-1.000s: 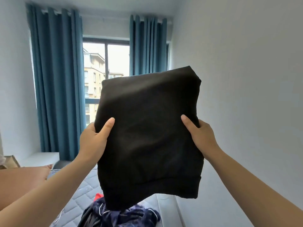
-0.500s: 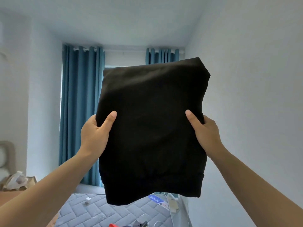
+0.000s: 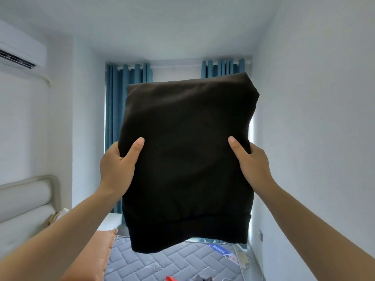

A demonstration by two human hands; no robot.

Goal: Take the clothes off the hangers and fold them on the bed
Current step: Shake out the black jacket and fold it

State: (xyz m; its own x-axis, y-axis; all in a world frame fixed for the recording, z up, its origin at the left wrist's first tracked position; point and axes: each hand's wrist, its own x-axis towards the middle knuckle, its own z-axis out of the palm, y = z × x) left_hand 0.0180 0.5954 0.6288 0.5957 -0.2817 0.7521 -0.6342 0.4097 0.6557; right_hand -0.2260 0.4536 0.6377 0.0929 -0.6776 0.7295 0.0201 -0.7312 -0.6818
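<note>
Garment [image 3: 186,159], black and folded, hangs upright in the air above the bed's grey quilted mattress [image 3: 172,260]. The left hand [image 3: 117,169] grips its left edge and the right hand [image 3: 253,169] its right edge, each thumb pressed on the near face, the other fingers hidden behind the cloth. Blue curtains [image 3: 125,98] hang beyond.

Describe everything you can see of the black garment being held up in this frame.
The black garment is folded into a thick, roughly rectangular bundle of soft, matte fabric, with a hem band across its lower part. It is held upright in the air above the quilted grey mattress. The left hand grips its left edge and the right hand its right edge, thumbs on the near face, fingers hidden behind. No hanger shows on it.
</note>
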